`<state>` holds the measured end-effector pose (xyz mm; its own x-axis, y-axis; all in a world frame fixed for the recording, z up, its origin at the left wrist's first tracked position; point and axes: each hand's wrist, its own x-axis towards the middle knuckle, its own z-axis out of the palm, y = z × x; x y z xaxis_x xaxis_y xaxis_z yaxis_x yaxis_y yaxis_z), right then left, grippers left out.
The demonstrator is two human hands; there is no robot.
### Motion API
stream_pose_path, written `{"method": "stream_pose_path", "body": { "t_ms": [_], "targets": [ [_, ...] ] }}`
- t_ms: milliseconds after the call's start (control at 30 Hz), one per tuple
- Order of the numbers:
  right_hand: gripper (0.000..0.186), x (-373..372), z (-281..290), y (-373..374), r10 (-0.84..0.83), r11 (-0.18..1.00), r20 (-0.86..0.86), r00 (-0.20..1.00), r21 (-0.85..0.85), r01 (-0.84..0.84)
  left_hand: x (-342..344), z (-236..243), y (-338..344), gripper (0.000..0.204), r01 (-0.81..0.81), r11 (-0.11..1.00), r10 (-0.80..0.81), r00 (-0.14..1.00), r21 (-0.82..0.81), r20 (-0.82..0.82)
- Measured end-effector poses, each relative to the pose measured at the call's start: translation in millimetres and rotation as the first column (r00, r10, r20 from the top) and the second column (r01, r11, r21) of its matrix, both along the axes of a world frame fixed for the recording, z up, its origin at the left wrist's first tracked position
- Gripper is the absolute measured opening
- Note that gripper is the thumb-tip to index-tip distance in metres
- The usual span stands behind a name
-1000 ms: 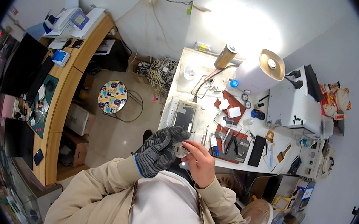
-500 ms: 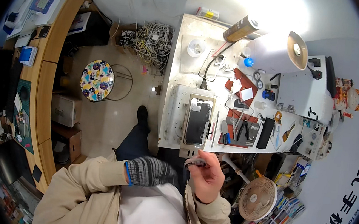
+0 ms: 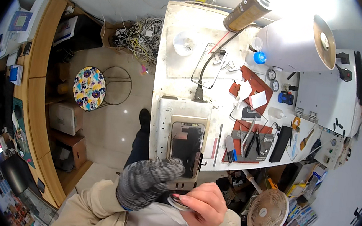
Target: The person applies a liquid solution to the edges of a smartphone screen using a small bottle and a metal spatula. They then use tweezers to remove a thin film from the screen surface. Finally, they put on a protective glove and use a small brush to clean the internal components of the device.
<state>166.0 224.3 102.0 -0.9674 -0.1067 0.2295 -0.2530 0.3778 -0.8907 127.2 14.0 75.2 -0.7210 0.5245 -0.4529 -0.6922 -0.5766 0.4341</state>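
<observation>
My left hand (image 3: 150, 183), in a grey-black knitted glove with a blue cuff edge, reaches over the lower left corner of a phone-shaped panel (image 3: 187, 144). Its fingers point up and right, but the knit runs together, so whether they grip anything is unclear. Close to my body, my bare right hand (image 3: 206, 206) pinches a small round, shiny-rimmed spool (image 3: 179, 203) between thumb and fingers. The dark panel lies in a metal frame on a pale, flat bench machine (image 3: 165, 131) at the table's near left edge. A black cable plugs into the machine's far side.
Right of the machine lie a utility knife (image 3: 230, 149), pliers (image 3: 254, 144) and tweezers (image 3: 247, 134) on a red-and-grey mat. A spray can (image 3: 247, 10) and lamp (image 3: 298, 43) stand behind. A fan (image 3: 268, 213) is at lower right; a patterned stool (image 3: 89, 88) stands left.
My left hand has moved up and right, from in front of my body to over the panel's corner. My right hand has dropped lower, still holding the spool. The view has shifted.
</observation>
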Motion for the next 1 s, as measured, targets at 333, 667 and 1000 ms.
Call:
{"method": "stream_pose_path", "body": {
  "t_ms": [333,667,1000],
  "targets": [
    [0.057,-29,-19,64,0.158,0.922,0.238,0.958,-0.382,-0.058,-17,8,-22,0.031,0.748,0.600,-0.792,0.506,-0.283,-0.343],
    [0.053,-22,-56,57,0.002,0.956,-0.054,0.999,-0.294,-0.018,-30,-5,47,0.024,-0.169,0.375,-0.927,-0.061,-0.912,-0.370],
    [0.048,-33,-83,73,-0.044,0.954,0.262,0.964,-0.277,0.118,-123,11,35,0.018,-0.374,0.225,-0.968,-0.192,-0.900,-0.162]
  ]
}}
